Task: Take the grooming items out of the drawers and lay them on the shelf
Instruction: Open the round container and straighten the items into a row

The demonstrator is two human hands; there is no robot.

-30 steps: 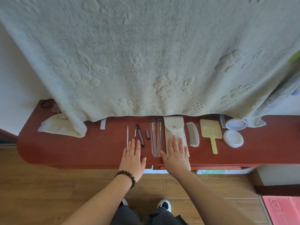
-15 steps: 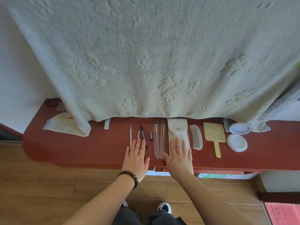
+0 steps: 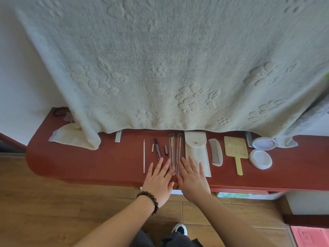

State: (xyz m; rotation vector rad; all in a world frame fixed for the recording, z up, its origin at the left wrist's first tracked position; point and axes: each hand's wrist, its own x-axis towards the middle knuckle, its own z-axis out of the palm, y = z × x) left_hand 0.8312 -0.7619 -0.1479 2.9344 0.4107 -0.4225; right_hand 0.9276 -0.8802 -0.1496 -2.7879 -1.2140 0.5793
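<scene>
On the shelf (image 3: 89,163), both flat hands flank 2 unlabeled brushes (image 3: 175,154).

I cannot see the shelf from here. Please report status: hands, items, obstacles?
Left hand and right hand open, flat, empty. Comb, mirror, brushes laid on shelf. Hanging towel covers back edge.

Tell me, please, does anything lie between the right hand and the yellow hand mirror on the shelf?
Yes. Between the right hand and the yellow hand mirror lie a white fabric pouch and a pale plastic comb, flat on the red-brown shelf.
</scene>
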